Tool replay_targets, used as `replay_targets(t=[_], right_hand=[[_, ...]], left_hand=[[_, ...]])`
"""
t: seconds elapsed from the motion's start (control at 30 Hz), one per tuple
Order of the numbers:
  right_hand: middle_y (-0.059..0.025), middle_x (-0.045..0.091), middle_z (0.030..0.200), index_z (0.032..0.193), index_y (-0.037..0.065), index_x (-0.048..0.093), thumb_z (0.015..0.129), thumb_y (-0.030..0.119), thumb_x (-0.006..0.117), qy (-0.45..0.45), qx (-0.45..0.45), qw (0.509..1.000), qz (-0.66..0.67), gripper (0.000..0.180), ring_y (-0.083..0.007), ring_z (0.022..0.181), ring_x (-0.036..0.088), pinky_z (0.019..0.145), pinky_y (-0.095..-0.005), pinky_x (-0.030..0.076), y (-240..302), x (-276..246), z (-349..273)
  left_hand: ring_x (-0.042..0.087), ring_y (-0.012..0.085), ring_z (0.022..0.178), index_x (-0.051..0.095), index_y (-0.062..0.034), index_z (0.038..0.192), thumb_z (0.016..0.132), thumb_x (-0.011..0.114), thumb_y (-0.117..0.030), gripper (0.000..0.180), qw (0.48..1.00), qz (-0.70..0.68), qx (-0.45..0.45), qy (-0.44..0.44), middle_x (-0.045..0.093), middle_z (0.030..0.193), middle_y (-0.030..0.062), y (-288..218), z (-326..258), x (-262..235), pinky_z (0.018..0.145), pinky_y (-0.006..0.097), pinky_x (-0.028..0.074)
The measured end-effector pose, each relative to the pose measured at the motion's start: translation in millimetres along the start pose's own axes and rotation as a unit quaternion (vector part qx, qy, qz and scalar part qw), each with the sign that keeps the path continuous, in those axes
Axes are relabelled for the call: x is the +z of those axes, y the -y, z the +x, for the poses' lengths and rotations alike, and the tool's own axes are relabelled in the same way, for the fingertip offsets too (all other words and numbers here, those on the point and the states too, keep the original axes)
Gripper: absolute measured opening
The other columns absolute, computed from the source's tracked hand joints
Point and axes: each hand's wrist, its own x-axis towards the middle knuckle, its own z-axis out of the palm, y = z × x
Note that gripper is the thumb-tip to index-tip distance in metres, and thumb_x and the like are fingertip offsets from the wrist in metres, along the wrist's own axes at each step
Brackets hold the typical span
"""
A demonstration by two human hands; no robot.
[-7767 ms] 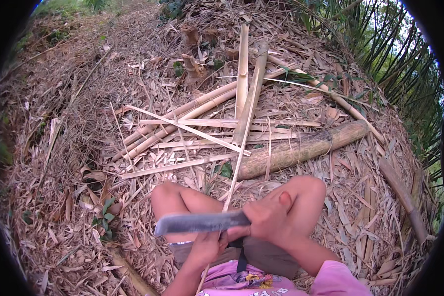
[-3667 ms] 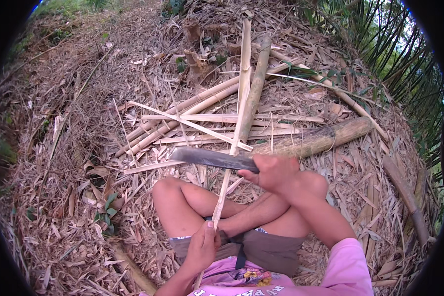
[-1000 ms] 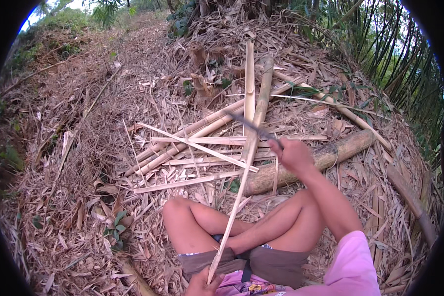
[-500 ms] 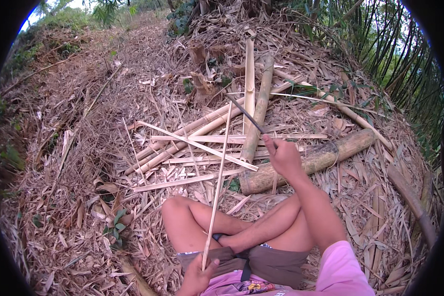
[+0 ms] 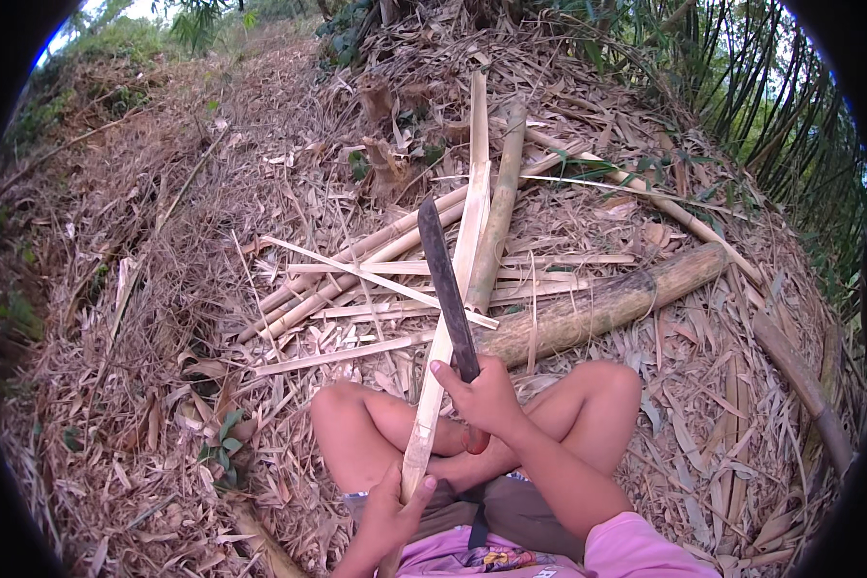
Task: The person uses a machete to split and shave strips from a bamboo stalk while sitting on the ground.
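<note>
My left hand is closed around the near end of a long, pale bamboo strip. The strip slants up and away over my crossed legs, with its wide face showing. In my right hand is a machete with a long dark blade pointing away from me. A reddish handle end shows below the fist. The blade lies over or right beside the strip; I cannot tell whether they touch.
Split bamboo pieces and whole poles lie crossed in front of me. A thick bamboo log rests at right. Cut stumps stand beyond. Dry leaves cover the ground, and bamboo stalks grow at far right.
My right hand has come down and toward me, bringing the machete from farther out to beside the strip. The strip has turned from a narrow edge to its wide face.
</note>
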Motion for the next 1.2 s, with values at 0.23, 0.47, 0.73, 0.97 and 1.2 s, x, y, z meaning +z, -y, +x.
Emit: replay_targets(t=[0.23,0.47,0.73,0.97,1.2], right_hand=[[-0.0014,0.053,0.054,0.076,-0.001,0.063,0.093,0.032,0.067,0.028,0.019,0.998,0.052,0.038,-0.0070,0.050,0.047,0.045,-0.0309,0.038,-3,2,-1],[-0.0145,0.058,0.058,0.074,0.002,0.061,0.092,0.053,0.059,0.041,-0.208,0.949,-0.234,0.054,-0.0318,0.052,0.060,0.051,-0.0425,0.047,0,-12,-23],[-0.0137,0.062,0.058,0.069,0.004,0.062,0.083,0.066,0.061,0.013,-0.399,0.842,-0.363,0.063,-0.0277,0.050,0.064,0.048,-0.0373,0.051,-9,-1,-51],[-0.0100,0.056,0.054,0.063,0.007,0.053,0.082,0.068,0.061,0.003,-0.309,0.858,-0.411,0.064,-0.0270,0.049,0.062,0.048,-0.0388,0.049,0,-24,-22],[-0.0071,0.055,0.052,0.062,0.009,0.058,0.080,0.072,0.058,0.019,-0.481,0.775,-0.408,0.066,-0.0229,0.045,0.059,0.045,-0.0338,0.049,-2,-22,-16]], left_hand=[[0.053,0.0154,0.047,0.045,-0.0067,0.115,0.108,0.033,-0.033,0.031,0.895,-0.362,-0.201,0.170,0.052,0.070,0.0056,0,12,-17,0.042,0.027,0.047],[0.054,0.0173,0.045,0.048,-0.0061,0.110,0.107,0.036,-0.032,0.028,0.897,-0.388,-0.177,0.117,0.054,0.067,0.0070,-14,25,-33,0.041,0.028,0.047],[0.050,0.0135,0.045,0.050,-0.0026,0.106,0.104,0.044,-0.020,0.019,0.909,-0.396,-0.111,0.063,0.056,0.075,0.0072,-7,36,-28,0.040,0.025,0.039],[0.039,0.0078,0.046,0.045,-0.0052,0.115,0.107,0.041,-0.024,0.021,0.904,-0.395,-0.151,0.061,0.047,0.073,0.0029,-29,34,-13,0.039,0.023,0.033],[0.037,0.0088,0.044,0.053,-0.0033,0.097,0.102,0.043,-0.013,0.014,0.948,-0.288,-0.134,-0.021,0.047,0.073,0.0030,-33,32,-8,0.039,0.024,0.029]])
